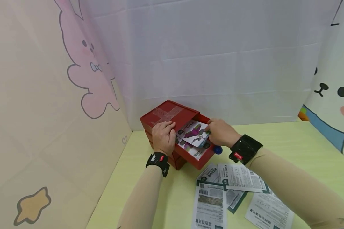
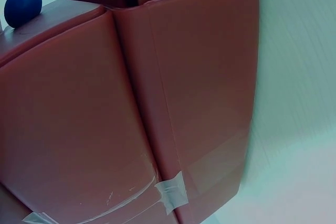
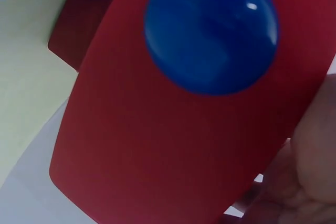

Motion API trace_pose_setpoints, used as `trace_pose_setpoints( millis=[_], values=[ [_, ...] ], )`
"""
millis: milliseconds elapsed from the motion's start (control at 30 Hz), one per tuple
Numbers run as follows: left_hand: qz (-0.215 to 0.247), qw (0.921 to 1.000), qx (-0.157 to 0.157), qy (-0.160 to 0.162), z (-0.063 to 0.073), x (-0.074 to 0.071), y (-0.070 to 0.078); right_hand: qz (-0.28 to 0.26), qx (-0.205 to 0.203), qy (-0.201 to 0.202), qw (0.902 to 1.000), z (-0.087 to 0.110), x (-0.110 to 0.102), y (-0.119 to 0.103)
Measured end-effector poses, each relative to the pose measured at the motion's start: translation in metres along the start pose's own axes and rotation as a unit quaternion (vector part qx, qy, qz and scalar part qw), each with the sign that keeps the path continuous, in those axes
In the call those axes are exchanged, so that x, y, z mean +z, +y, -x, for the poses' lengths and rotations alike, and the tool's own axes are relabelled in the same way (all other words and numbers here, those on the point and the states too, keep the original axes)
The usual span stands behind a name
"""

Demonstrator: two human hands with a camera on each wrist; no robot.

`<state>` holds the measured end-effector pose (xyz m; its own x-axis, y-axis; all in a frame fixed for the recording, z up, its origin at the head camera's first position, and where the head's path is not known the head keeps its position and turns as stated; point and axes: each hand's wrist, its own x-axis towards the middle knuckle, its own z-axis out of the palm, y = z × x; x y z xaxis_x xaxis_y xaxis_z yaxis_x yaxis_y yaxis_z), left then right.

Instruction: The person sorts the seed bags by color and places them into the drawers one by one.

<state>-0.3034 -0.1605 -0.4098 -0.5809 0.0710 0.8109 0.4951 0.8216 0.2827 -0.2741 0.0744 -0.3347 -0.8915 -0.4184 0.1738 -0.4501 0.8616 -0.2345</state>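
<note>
A stack of red drawers (image 1: 160, 116) stands on the table, its top crossed with clear tape. The top drawer (image 1: 202, 163) is pulled out, with printed seed packets (image 1: 197, 153) lying inside. My right hand (image 1: 220, 132) reaches over the drawer's front and pinches the edge of a white seed packet (image 1: 192, 132) with a purple picture, tilted above the others. In the right wrist view, the fingers (image 3: 278, 182) show behind the red drawer front with its blue knob (image 3: 212, 32). My left hand (image 1: 164, 136) rests on the near top edge of the stack, fingers lying over the lid.
Several seed packets (image 1: 210, 203) lie spread, text side up, on the pale yellow table (image 1: 298, 143) in front of the drawers. A pale curtain (image 1: 218, 63) hangs close behind the stack. A printed wall cloth (image 1: 60, 143) is at the left.
</note>
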Motion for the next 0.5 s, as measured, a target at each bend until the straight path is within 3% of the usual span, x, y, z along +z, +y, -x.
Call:
trace_pose_setpoints(
  millis=[267, 500],
  values=[
    [-0.001, 1.0, 0.006, 0.004, -0.0009, 0.0008, -0.0003, -0.004, -0.004, 0.006, 1.0, 0.0006, 0.0008, 0.0009],
    [0.003, 1.0, 0.006, 0.006, -0.0018, 0.0012, -0.0007, 0.029, -0.028, 0.034, 0.9986, -0.0022, 0.001, 0.0009]
  ],
)
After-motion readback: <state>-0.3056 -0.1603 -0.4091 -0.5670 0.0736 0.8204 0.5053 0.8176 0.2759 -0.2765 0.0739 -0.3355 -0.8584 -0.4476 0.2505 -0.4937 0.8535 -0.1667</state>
